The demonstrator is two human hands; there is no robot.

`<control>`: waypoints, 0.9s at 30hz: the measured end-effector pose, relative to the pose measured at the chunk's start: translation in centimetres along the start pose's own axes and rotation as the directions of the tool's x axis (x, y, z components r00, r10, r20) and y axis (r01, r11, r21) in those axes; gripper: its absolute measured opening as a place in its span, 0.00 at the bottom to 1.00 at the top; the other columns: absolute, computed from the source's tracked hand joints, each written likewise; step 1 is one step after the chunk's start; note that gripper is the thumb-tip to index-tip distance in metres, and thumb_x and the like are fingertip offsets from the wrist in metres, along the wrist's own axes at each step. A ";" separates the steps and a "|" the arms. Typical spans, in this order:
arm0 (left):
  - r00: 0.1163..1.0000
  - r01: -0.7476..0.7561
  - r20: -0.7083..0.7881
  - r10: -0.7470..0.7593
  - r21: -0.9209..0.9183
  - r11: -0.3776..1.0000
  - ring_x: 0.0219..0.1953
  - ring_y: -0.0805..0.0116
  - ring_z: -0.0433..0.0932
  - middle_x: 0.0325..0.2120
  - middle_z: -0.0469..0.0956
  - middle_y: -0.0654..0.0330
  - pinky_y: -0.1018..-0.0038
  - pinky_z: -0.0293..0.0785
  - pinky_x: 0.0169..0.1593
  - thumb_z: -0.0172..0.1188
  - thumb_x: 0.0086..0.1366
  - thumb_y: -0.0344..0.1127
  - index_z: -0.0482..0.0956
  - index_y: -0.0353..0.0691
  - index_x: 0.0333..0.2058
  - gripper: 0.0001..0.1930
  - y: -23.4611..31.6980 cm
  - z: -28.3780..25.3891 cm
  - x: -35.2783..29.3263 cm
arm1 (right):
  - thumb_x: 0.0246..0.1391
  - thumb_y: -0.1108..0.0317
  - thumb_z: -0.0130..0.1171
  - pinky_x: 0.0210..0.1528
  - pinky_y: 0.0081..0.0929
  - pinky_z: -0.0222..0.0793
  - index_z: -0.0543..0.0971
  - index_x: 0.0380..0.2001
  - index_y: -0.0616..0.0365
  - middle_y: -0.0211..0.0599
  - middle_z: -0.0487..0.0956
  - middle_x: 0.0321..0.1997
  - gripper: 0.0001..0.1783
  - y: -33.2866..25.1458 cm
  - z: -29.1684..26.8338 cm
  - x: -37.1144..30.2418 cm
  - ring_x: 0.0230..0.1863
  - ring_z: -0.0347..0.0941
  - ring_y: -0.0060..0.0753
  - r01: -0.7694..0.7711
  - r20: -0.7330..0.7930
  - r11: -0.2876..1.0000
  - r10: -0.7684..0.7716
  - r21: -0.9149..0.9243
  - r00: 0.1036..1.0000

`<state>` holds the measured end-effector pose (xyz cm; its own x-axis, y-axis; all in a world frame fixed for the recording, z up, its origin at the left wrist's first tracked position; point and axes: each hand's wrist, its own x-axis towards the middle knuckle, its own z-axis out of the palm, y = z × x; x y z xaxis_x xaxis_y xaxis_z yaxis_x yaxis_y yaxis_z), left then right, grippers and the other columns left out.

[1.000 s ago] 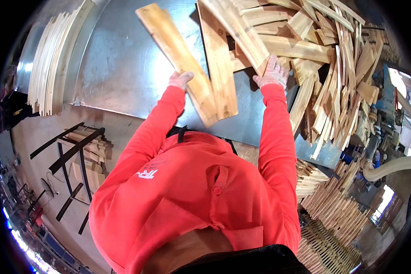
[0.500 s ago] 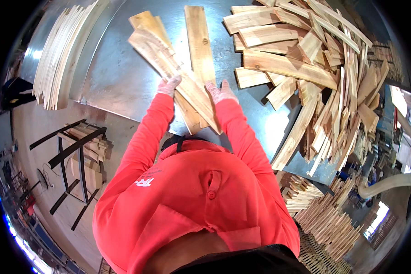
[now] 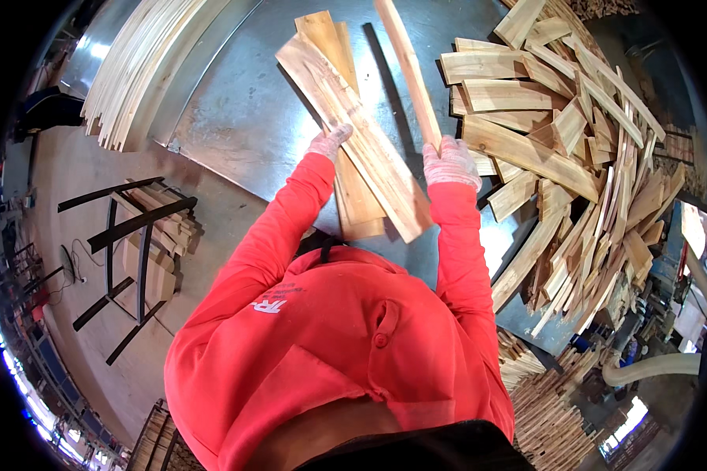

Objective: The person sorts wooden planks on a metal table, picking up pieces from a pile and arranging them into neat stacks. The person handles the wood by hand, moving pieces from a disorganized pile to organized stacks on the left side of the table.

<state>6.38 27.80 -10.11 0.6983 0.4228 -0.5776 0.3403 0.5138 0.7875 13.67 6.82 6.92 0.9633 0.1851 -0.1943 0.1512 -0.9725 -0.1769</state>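
Observation:
My left hand (image 3: pixel 330 141), in a pale glove, is closed on the edge of a wooden board (image 3: pixel 361 125) that slants across the metal tabletop. Beneath that board lie other flat boards (image 3: pixel 361 206), partly covered by it. In my gloved right hand (image 3: pixel 452 162) is a narrow-looking wooden plank (image 3: pixel 411 71), gripped at its near end and tipped up on its edge. The plank's dark shadow falls on the metal to its left. Both hands are near the table's front edge, in front of my body.
A loose heap of wooden boards (image 3: pixel 526 153) covers the table's right side. Long strips (image 3: pixel 145 71) stand stacked at the far left. On the floor to the left is a black metal frame (image 3: pixel 141 235) with wood pieces beside it. More stacked wood (image 3: pixel 558 408) lies at lower right.
My right hand has taken hold of the plank that lay flat and lifted it on edge, moving right. The slanted board in my left hand has shifted slightly, and the view has moved.

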 end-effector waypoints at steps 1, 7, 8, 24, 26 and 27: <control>1.000 0.012 -0.010 -0.011 0.139 0.990 0.40 0.61 0.80 0.42 0.80 0.52 0.68 0.75 0.46 0.69 0.55 0.48 0.72 0.33 0.53 0.32 3.1 0.5 -1.6 | 0.56 0.47 0.52 0.52 0.46 0.70 0.76 0.48 0.51 0.48 0.74 0.55 0.24 0.3 0.1 -0.4 0.51 0.74 0.54 0.017 -0.049 1.000 -0.018 -0.017 0.999; 0.999 -0.015 0.043 -0.015 0.636 0.772 0.50 0.49 0.76 0.46 0.76 0.42 0.62 0.71 0.53 0.66 0.50 0.61 0.61 0.30 0.60 0.49 9.8 -0.1 -3.3 | 0.60 0.45 0.43 0.57 0.44 0.67 0.74 0.54 0.52 0.53 0.74 0.55 0.28 -4.5 7.6 -3.5 0.53 0.72 0.56 0.109 0.207 0.970 -0.155 0.217 0.966; 0.999 -0.043 0.023 0.041 0.787 0.615 0.52 0.49 0.74 0.50 0.72 0.41 0.60 0.69 0.55 0.67 0.50 0.62 0.55 0.30 0.62 0.52 10.2 1.6 -4.5 | 0.62 0.44 0.40 0.57 0.43 0.66 0.73 0.54 0.52 0.53 0.74 0.55 0.29 -4.8 9.1 -4.4 0.55 0.71 0.57 0.177 0.149 0.936 -0.230 0.305 0.962; 0.983 0.168 0.062 -0.171 0.051 0.984 0.36 0.59 0.81 0.38 0.81 0.52 0.67 0.79 0.45 0.56 0.64 0.52 0.75 0.34 0.50 0.26 6.7 0.8 -3.3 | 0.56 0.67 0.60 0.51 0.26 0.71 0.63 0.61 0.59 0.37 0.76 0.50 0.31 -1.5 10.0 -6.9 0.48 0.74 0.29 -0.486 0.396 -0.206 -0.361 0.849 0.844; 0.984 0.177 -0.041 -0.173 0.348 0.921 0.34 0.60 0.82 0.36 0.81 0.53 0.67 0.79 0.44 0.54 0.64 0.57 0.77 0.35 0.48 0.28 6.3 0.9 -3.5 | 0.52 0.71 0.63 0.51 0.26 0.71 0.64 0.60 0.59 0.36 0.76 0.50 0.33 -1.0 9.6 -6.0 0.47 0.74 0.29 -0.518 0.454 -0.102 -0.358 0.849 0.816; 0.985 0.170 -0.054 -0.163 0.435 0.884 0.33 0.60 0.82 0.35 0.81 0.53 0.67 0.79 0.44 0.54 0.64 0.58 0.78 0.35 0.47 0.29 5.2 0.6 -3.7 | 0.50 0.72 0.65 0.51 0.26 0.71 0.63 0.61 0.59 0.36 0.76 0.50 0.35 -0.6 10.0 -5.2 0.48 0.74 0.30 -0.497 0.465 0.025 -0.395 0.867 0.792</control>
<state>5.91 28.43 -3.73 0.5985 0.3733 -0.7088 0.6934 0.2018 0.6917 6.31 7.85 -1.57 0.6005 0.5961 -0.5329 -0.6673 0.0064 -0.7447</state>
